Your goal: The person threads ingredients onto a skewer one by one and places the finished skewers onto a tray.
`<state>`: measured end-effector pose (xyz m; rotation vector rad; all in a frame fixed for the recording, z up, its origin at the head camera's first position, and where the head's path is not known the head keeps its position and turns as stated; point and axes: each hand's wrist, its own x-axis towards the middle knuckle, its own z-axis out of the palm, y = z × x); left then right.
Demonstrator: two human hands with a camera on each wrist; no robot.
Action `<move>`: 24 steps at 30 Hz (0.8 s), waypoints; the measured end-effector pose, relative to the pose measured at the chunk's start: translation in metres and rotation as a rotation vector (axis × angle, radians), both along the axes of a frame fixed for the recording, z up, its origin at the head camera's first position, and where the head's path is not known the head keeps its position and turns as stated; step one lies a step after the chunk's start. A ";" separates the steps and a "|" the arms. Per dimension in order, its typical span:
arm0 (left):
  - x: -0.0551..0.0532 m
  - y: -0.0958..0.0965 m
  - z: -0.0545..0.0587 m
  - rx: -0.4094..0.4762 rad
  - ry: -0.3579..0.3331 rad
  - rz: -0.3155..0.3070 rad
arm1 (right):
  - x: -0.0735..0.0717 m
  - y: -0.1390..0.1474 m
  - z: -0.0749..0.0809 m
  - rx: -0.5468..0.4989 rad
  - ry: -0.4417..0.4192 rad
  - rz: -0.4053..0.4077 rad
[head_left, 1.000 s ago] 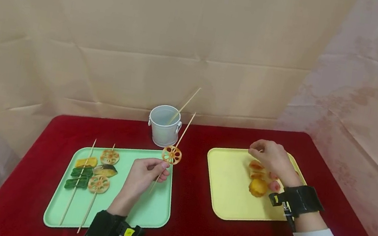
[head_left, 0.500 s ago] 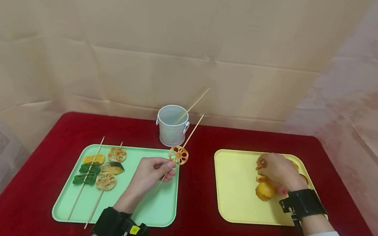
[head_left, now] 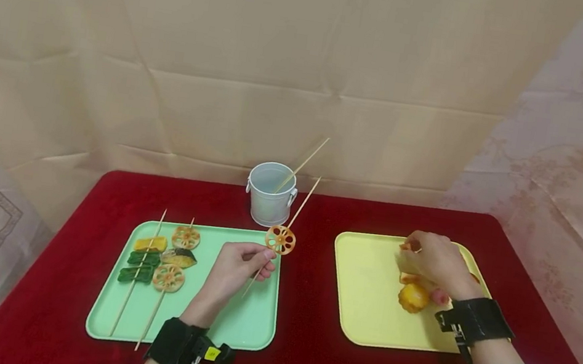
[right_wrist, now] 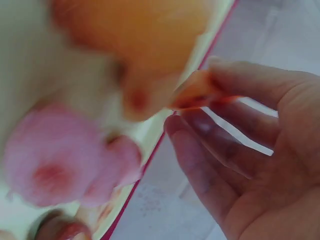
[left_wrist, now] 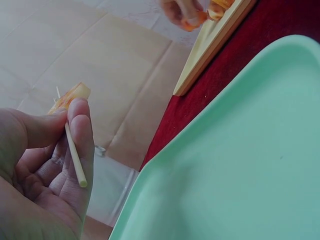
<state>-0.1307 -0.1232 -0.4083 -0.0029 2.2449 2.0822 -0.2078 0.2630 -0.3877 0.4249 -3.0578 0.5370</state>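
Observation:
My left hand [head_left: 240, 268] pinches a thin wooden skewer [head_left: 304, 202] between thumb and fingers, tilted up over the right side of the green tray [head_left: 96, 316]. One lotus root slice [head_left: 280, 240] is threaded on it, just above the fingertips. Over the yellow tray [head_left: 362, 316], my right hand [head_left: 439, 262] holds a small orange food piece [right_wrist: 192, 90] by its fingertips; its kind is unclear. Close below that hand lie a knobbly yellow chunk [head_left: 414, 298], pink round pieces [right_wrist: 50, 160] and a larger orange-brown piece [right_wrist: 135, 30], partly covered by the hand in the head view.
On the green tray's left lie two loaded skewers: one with a yellow block [head_left: 150, 243] and green folded pieces [head_left: 135, 274], one with lotus slices [head_left: 168, 278] and a dark-skinned yellow wedge [head_left: 178, 257]. Behind stands a white bucket [head_left: 269, 207] with a bare skewer [head_left: 305, 162].
My right hand has come down among the food on the yellow tray and risen slightly, now with the orange piece. The left hand keeps its hold on the skewer; the head view has shifted.

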 end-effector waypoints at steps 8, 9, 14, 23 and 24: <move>0.000 0.000 -0.001 -0.008 0.009 -0.018 | 0.006 -0.032 0.017 -0.228 0.004 -0.048; 0.000 0.000 -0.001 -0.008 0.015 -0.025 | 0.007 -0.037 0.017 -0.280 -0.012 -0.051; -0.001 -0.001 0.000 -0.010 0.024 -0.047 | 0.009 -0.067 0.010 -0.652 -0.099 -0.076; 0.000 -0.002 0.001 -0.013 0.009 -0.091 | 0.003 -0.117 -0.011 -1.188 -0.195 -0.147; 0.000 -0.002 0.001 -0.012 0.008 -0.095 | 0.002 -0.122 -0.011 -1.250 -0.217 -0.154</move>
